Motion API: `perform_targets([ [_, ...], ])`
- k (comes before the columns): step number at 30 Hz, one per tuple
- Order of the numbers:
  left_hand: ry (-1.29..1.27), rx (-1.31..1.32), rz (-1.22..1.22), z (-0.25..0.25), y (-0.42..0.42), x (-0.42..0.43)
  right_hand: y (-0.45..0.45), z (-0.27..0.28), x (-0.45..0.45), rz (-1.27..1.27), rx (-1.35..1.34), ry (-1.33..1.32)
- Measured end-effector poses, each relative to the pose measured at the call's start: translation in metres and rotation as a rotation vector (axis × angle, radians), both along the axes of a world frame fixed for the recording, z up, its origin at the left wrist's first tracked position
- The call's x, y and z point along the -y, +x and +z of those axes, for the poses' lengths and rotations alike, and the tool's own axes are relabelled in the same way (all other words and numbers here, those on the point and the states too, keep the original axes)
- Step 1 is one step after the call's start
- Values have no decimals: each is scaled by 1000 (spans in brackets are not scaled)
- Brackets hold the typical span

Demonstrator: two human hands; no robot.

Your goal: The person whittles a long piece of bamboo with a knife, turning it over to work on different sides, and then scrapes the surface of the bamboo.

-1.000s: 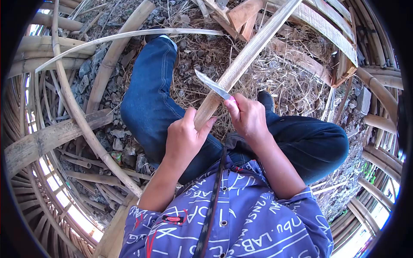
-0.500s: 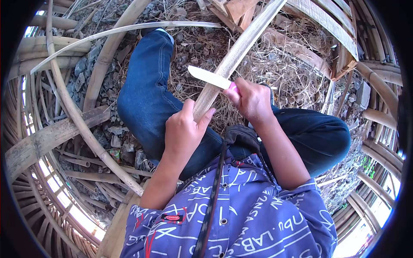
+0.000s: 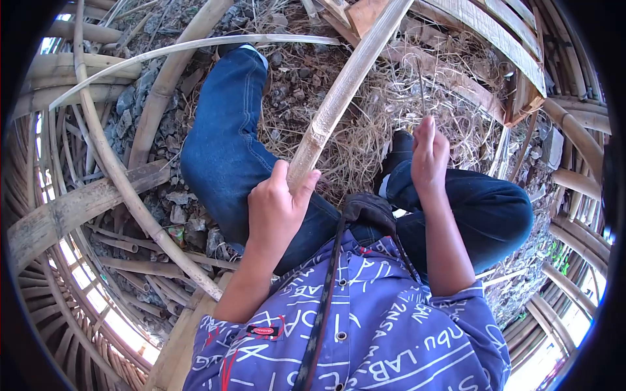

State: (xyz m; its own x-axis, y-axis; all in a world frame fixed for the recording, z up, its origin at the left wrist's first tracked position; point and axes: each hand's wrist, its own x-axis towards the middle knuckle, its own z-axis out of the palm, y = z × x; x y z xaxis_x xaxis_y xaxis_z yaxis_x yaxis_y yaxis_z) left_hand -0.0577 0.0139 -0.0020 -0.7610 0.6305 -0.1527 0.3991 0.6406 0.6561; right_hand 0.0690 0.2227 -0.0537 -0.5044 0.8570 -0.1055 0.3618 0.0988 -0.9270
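Note:
My left hand [image 3: 279, 202] is closed around the near end of a long bamboo strip [image 3: 349, 85], thumb along one side. The strip slants up and away to the right, with a rough knot partway along it. Apart from the strip, to its right, my right hand [image 3: 430, 159] is closed on a knife [image 3: 421, 88]. The blade is turned edge-on and shows only as a thin dark line pointing away from me. Its handle is hidden in my fingers.
Shavings [image 3: 391, 98] and dry straw cover the ground between my legs. A wooden crate [image 3: 521, 98] stands at the upper right. A thin curved strip [image 3: 195, 43] arches over the left leg. Bamboo poles [image 3: 124, 189] and broken stones [image 3: 179, 212] lie at the left.
My right hand has moved right, taking the knife off the bamboo strip, and the blade has turned from flat to edge-on. The strip's far end has shifted left; my left hand keeps its hold.

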Motion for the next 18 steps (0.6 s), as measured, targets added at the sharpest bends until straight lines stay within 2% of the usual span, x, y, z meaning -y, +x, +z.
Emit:
perform_targets([
  [4, -42, -58, -49, 1, 2, -4, -10, 19, 31, 99, -165, -155],
  [7, -86, -41, -79, 2, 3, -9, -24, 36, 46, 232, -108, -194],
  [11, -66, -99, -136, 0, 3, -10, -37, 38, 53, 430, 135, 112],
  [12, -53, -86, -133, -1, 4, -10, -38, 37, 54, 427, 131, 109],
  [14, -61, -86, -128, -2, 5, -9, -38, 31, 57, 456, 176, 313],
  [16, -69, -81, -124, -3, 6, -9, -37, 25, 54, 425, 149, 352],
  [18, -65, -90, -128, -3, 7, -10, -36, 21, 47, 457, 243, 474],
])
